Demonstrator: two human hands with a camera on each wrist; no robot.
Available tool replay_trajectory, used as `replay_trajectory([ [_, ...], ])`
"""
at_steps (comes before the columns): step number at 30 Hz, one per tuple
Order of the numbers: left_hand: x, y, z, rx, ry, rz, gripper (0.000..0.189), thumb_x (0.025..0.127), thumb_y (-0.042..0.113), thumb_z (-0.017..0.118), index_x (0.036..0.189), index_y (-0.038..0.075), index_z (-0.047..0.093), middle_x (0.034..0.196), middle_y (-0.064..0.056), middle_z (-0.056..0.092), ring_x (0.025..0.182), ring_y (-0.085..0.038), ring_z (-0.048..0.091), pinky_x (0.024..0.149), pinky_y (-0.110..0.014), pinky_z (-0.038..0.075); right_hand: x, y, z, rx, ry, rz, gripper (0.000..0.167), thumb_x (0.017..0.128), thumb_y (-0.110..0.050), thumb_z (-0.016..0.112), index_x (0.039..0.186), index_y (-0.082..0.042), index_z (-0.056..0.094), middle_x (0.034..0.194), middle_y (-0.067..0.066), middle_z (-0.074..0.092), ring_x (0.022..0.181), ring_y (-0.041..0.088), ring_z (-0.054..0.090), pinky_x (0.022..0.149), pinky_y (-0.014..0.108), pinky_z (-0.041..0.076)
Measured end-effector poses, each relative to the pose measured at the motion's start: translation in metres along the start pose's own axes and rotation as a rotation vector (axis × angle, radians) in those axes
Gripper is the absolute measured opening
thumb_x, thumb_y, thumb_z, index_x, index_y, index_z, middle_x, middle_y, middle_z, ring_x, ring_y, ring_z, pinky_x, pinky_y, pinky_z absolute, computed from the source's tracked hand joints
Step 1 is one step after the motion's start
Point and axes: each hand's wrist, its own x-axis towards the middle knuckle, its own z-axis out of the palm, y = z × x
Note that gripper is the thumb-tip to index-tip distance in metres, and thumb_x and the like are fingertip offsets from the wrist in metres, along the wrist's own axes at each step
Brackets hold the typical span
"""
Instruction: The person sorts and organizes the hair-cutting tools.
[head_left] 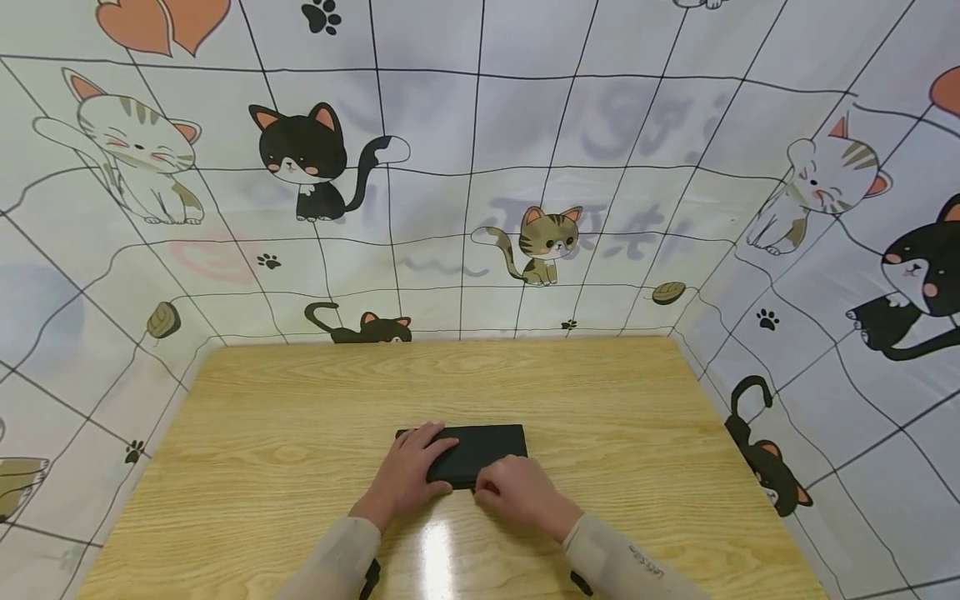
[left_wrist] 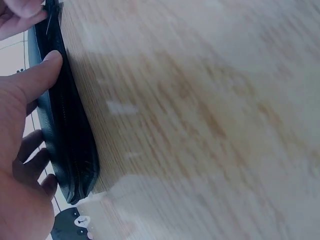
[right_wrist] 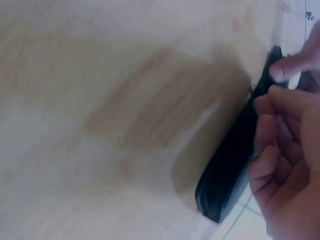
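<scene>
A flat black zip pouch [head_left: 483, 443] lies on the table with its long zipped edge toward me. My left hand [head_left: 408, 471] holds its left part, fingers over the top and thumb against the near edge. In the left wrist view the zip [left_wrist: 63, 112] runs along that edge, and a thin pull [left_wrist: 49, 24] shows beside the right hand's fingertips. Near the middle of the same edge, my right hand [head_left: 517, 492] has curled fingers and pinches at the zip pull. In the right wrist view its fingertips hide the pull, and the pouch [right_wrist: 227, 160] stretches past them.
The light wooden table [head_left: 300, 400] surrounds the pouch. A white cat-print sheet [head_left: 435, 192] with black grid lines rises behind the table and along both sides. Light glares off the wood between the forearms.
</scene>
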Motion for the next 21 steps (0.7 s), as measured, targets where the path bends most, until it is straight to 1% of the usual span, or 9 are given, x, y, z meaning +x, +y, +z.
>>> replay_trajectory([
  [3,-0.001,0.002,0.0,-0.003,0.038,0.045,0.058,0.079,0.041,0.079,0.131,0.024,0.06,0.144,-0.005,0.05,0.135,-0.026,0.045,0.111,-0.051,0.035,-0.001,0.006,-0.008,-0.057,0.07,-0.033,0.007,0.091,-0.029,0.068,0.089,-0.024,0.074,0.082,-0.013,0.07,0.072,-0.002,0.062,0.064,0.019,0.051],
  [5,-0.002,0.004,0.001,0.001,0.084,0.091,0.049,0.08,0.039,0.079,0.124,0.025,0.063,0.136,-0.001,0.056,0.13,-0.023,0.05,0.109,-0.048,0.038,-0.001,0.011,-0.013,-0.109,0.127,-0.059,0.009,0.091,-0.029,0.068,0.097,-0.024,0.073,0.09,-0.011,0.07,0.08,0.002,0.064,0.071,0.022,0.054],
  [7,-0.002,0.007,0.002,0.008,0.129,0.139,0.04,0.081,0.036,0.078,0.118,0.026,0.067,0.125,0.003,0.061,0.122,-0.019,0.055,0.104,-0.044,0.042,-0.002,0.016,-0.018,-0.173,0.179,-0.082,0.021,0.09,-0.03,0.069,0.111,-0.024,0.07,0.104,-0.007,0.069,0.094,0.008,0.065,0.082,0.027,0.054],
  [9,-0.003,0.011,0.003,0.019,0.157,0.182,0.029,0.083,0.034,0.077,0.11,0.026,0.07,0.113,0.007,0.065,0.11,-0.014,0.059,0.097,-0.04,0.046,-0.001,0.021,-0.021,-0.216,0.194,-0.1,0.04,0.089,-0.033,0.071,0.127,-0.023,0.063,0.121,-0.002,0.066,0.11,0.014,0.062,0.094,0.035,0.05],
  [11,-0.003,0.016,0.004,0.036,0.15,0.222,0.021,0.084,0.032,0.075,0.104,0.026,0.071,0.102,0.011,0.067,0.097,-0.01,0.06,0.089,-0.035,0.049,-0.001,0.025,-0.023,-0.258,0.188,-0.117,0.059,0.087,-0.039,0.072,0.14,-0.023,0.053,0.138,0.003,0.057,0.124,0.02,0.055,0.103,0.042,0.044],
  [13,-0.003,0.021,0.004,0.046,0.116,0.258,0.014,0.087,0.029,0.073,0.1,0.026,0.073,0.095,0.013,0.068,0.088,-0.008,0.061,0.082,-0.031,0.051,-0.001,0.028,-0.023,-0.287,0.159,-0.122,0.072,0.085,-0.045,0.072,0.147,-0.023,0.043,0.149,0.005,0.047,0.134,0.023,0.047,0.108,0.046,0.039],
  [15,-0.005,0.026,0.005,0.045,0.079,0.283,0.01,0.088,0.028,0.071,0.098,0.025,0.074,0.09,0.013,0.069,0.082,-0.006,0.061,0.077,-0.028,0.052,-0.001,0.03,-0.022,-0.313,0.129,-0.131,0.078,0.084,-0.05,0.07,0.15,-0.023,0.039,0.154,0.007,0.04,0.139,0.025,0.042,0.112,0.049,0.035],
  [17,-0.006,0.03,0.006,0.055,0.05,0.302,0.011,0.09,0.027,0.069,0.099,0.025,0.075,0.09,0.013,0.07,0.08,-0.006,0.063,0.075,-0.027,0.053,-0.001,0.032,-0.02,-0.329,0.103,-0.136,0.081,0.084,-0.054,0.068,0.151,-0.023,0.036,0.156,0.008,0.037,0.142,0.027,0.038,0.114,0.051,0.032],
  [21,-0.007,0.035,0.011,0.1,0.011,0.298,0.013,0.092,0.03,0.066,0.102,0.028,0.075,0.092,0.014,0.071,0.081,-0.005,0.065,0.075,-0.027,0.055,-0.001,0.035,-0.015,-0.329,0.058,-0.119,0.082,0.086,-0.058,0.064,0.153,-0.023,0.032,0.159,0.009,0.032,0.146,0.028,0.032,0.118,0.052,0.026],
])
